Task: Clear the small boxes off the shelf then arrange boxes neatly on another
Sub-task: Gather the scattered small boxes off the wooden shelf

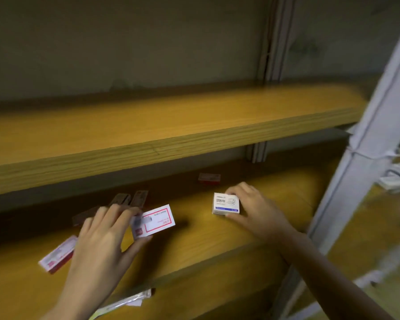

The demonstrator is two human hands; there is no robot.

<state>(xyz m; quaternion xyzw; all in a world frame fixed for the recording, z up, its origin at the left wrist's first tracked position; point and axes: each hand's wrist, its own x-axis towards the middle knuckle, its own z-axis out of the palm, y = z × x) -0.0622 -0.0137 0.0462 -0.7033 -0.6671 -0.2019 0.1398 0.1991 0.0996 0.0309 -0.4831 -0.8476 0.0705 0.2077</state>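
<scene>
Shelving takes up most of the view: an upper shelf (171, 125) of wood sits above the lower shelf (217, 239), where the small boxes lie. The left hand (102, 239) pinches a red-bordered box (155, 221), fingers over one end and thumb beneath, holding it tilted. The right hand (252, 209) grips a blue-striped box (225, 203), thumb and fingers on opposite sides; whether it rests on the board I cannot tell. A red-and-white box (56, 255) lies beside the left wrist, dark boxes (129, 199) sit further back, and a red box (209, 178) is near the rear. These look like light, stiff card cartons with smooth faces, so a gentle pinch across the narrow sides should do. Hard squeezing would likely dent them.
</scene>
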